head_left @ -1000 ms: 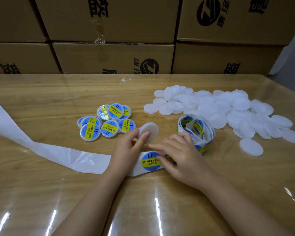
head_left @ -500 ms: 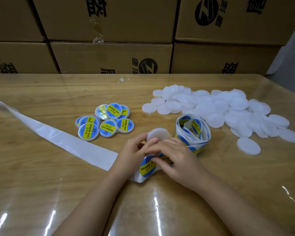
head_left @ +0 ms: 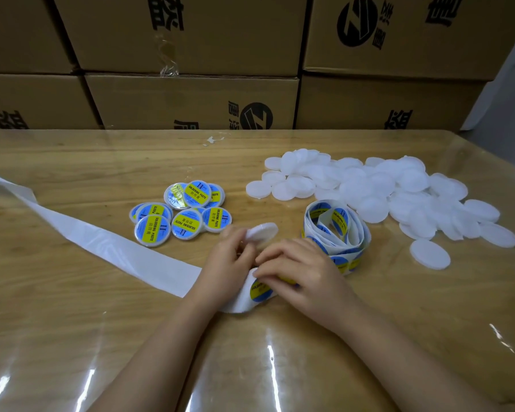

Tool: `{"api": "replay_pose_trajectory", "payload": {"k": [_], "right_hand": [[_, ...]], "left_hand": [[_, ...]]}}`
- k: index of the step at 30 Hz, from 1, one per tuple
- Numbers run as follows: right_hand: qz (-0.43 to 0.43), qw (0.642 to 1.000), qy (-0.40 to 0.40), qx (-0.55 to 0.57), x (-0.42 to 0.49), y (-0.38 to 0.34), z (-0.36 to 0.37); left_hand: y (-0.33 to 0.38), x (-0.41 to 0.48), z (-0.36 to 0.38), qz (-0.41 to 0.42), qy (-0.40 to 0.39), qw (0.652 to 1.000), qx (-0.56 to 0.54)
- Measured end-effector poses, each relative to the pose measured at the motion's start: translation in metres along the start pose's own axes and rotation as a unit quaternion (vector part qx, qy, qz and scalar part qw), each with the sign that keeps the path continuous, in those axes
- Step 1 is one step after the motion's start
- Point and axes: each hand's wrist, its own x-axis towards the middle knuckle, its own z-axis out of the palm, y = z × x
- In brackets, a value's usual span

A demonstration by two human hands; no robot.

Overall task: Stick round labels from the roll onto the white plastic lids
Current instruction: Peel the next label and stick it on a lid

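Note:
My left hand (head_left: 224,269) pinches a bare white lid (head_left: 263,231), held tilted above the table. My right hand (head_left: 304,273) lies with curled fingers over the label strip, fingertips at the edge of a blue and yellow round label (head_left: 260,289) on the backing paper. The label roll (head_left: 335,230) stands just right of my hands. A heap of bare white lids (head_left: 378,188) fills the right side of the table. Several labelled lids (head_left: 180,217) lie in a cluster to the left.
The spent white backing strip (head_left: 81,233) trails from my hands to the left table edge. Stacked cardboard boxes (head_left: 191,99) wall off the back. A glossy clear sheet covers the wooden table (head_left: 72,322).
My hands drew together over the strip. The lid in my left hand shifted right and nearer, and the backing strip slid rightward as the label came under my right fingers.

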Motion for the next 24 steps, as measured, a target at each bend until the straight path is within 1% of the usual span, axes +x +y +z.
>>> {"api": "replay_pose_trajectory", "payload": {"k": [2,4,5,7,9,12,15,17,20,24], "right_hand": [[0.021,0.999,0.042,-0.008,0.000,0.003,-0.001],[0.030,0.996,0.081,-0.011,0.000,0.005,-0.002],[0.032,0.995,0.098,-0.015,0.000,0.005,-0.002],[0.037,0.991,0.123,-0.030,0.000,0.006,-0.003],[0.052,0.987,0.150,-0.039,0.000,0.006,-0.005],[0.084,0.976,0.200,-0.034,0.002,0.003,-0.008],[0.122,0.961,0.245,-0.033,0.004,0.002,-0.012],[0.157,0.953,0.259,-0.036,0.005,0.002,-0.015],[0.204,0.948,0.239,-0.059,0.005,0.004,-0.014],[0.225,0.950,0.195,-0.097,0.004,0.005,-0.013]], "left_hand": [[-0.001,0.001,-0.001,-0.019,-0.010,1.000,-0.021],[0.000,0.002,0.000,-0.050,-0.010,0.994,-0.094],[0.001,0.002,-0.001,-0.067,-0.004,0.987,-0.149],[0.002,0.002,-0.001,-0.103,0.014,0.958,-0.266],[0.003,0.003,-0.004,-0.128,0.031,0.935,-0.330],[0.003,0.003,-0.007,-0.135,0.035,0.929,-0.343],[0.005,0.002,-0.007,-0.117,0.017,0.941,-0.316],[0.007,0.001,-0.007,-0.113,0.003,0.944,-0.311],[0.007,0.000,-0.007,-0.103,-0.007,0.942,-0.318],[0.008,-0.001,-0.008,-0.090,-0.022,0.943,-0.321]]}}
